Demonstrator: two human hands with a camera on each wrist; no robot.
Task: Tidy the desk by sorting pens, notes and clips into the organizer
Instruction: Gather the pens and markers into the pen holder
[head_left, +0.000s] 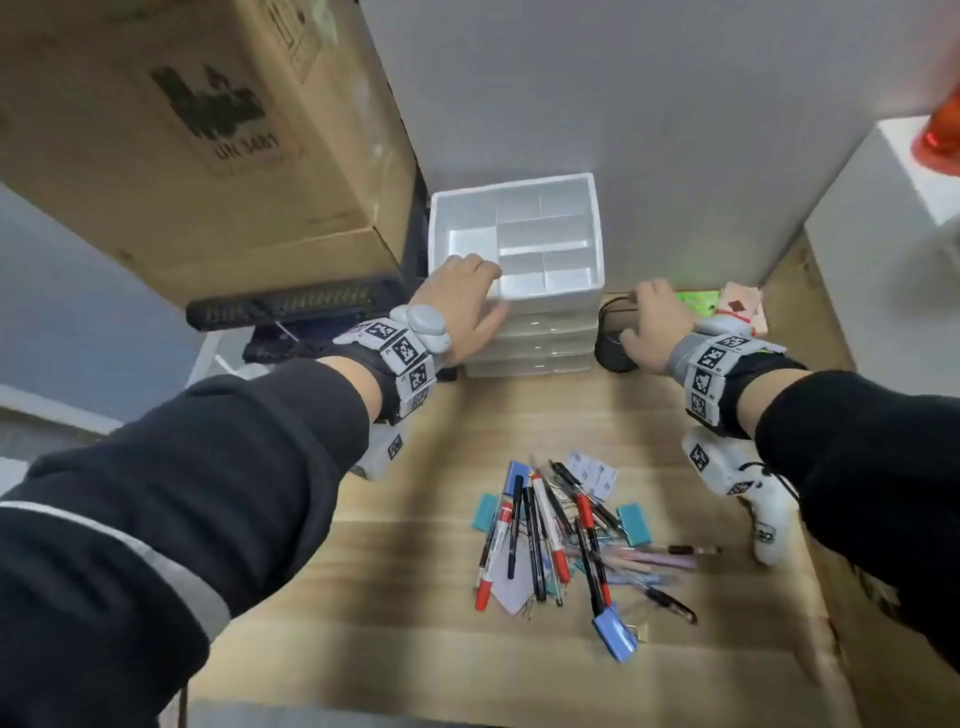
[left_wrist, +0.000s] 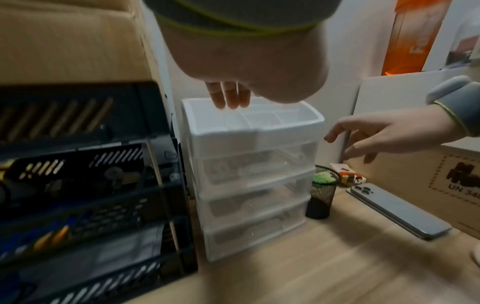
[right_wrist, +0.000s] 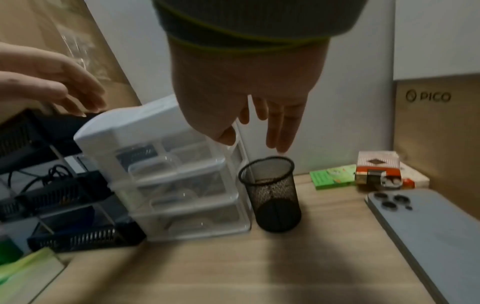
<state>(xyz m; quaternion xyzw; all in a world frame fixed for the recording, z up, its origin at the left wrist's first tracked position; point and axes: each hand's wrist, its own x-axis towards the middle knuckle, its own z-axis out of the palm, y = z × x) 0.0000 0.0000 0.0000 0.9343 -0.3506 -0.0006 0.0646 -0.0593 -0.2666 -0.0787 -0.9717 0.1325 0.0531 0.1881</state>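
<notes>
A cardboard box (head_left: 171, 130) and black trays (left_wrist: 78, 185) stand far left. The left hand (head_left: 465, 301) hangs over the organizer's (head_left: 519, 332) near-left corner, fingers loosely extended and holding nothing – whether they touch the rim is unclear through the blur. The right hand (head_left: 657, 325) hovers above the black mesh cup (right_wrist: 272, 195), fingers spread and empty. Nearer the person, pens (head_left: 540, 540), notes (head_left: 592, 475) and clips (head_left: 635, 524) lie heaped on the desk (head_left: 389, 597) – a phone (right_wrist: 428, 236) at right.
</notes>
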